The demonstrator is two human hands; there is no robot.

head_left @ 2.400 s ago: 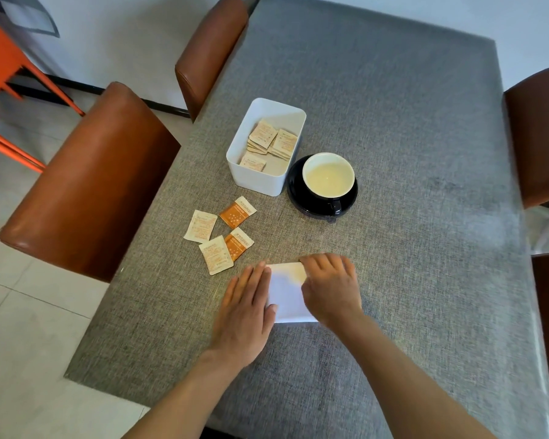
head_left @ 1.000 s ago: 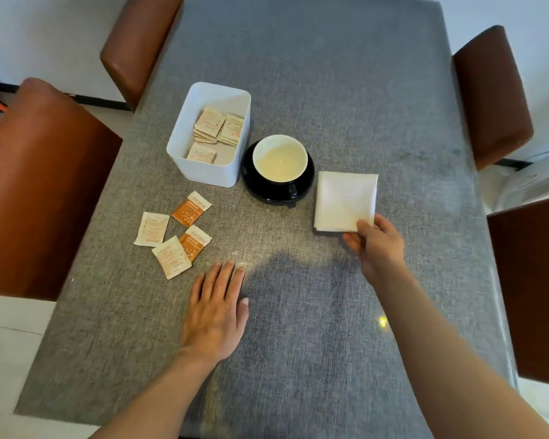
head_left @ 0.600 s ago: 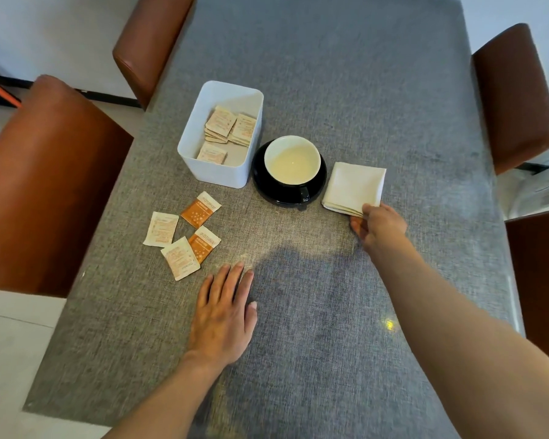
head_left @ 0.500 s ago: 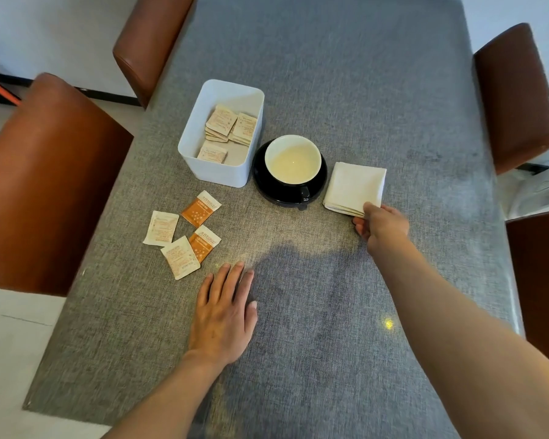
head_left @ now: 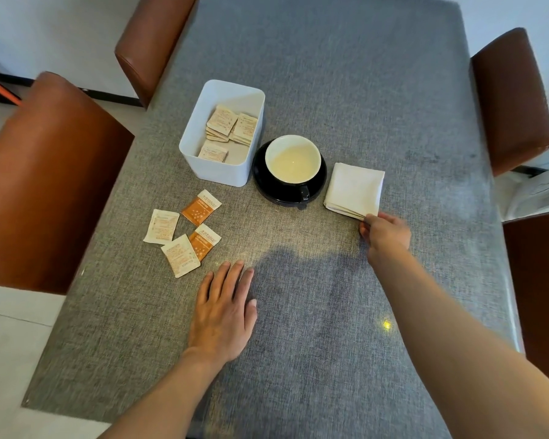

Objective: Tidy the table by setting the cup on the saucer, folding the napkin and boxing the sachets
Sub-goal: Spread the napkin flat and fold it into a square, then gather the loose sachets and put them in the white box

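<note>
A cup, white inside and black outside, stands on a black saucer at the table's middle. Just right of it lies a folded white napkin. My right hand pinches the napkin's near right corner. A white box left of the saucer holds several pale sachets. Several loose sachets, pale and orange, lie on the table in front of the box. My left hand rests flat on the table, fingers straight, just right of the loose sachets.
The table has a grey woven cover. Brown chairs stand at the left, the far left and the right. Another dark chair sits at the near right edge.
The folded napkin went from in front of me to the right of the saucer, carried by my right hand. My left hand came off the napkin and now lies flat on the table.
</note>
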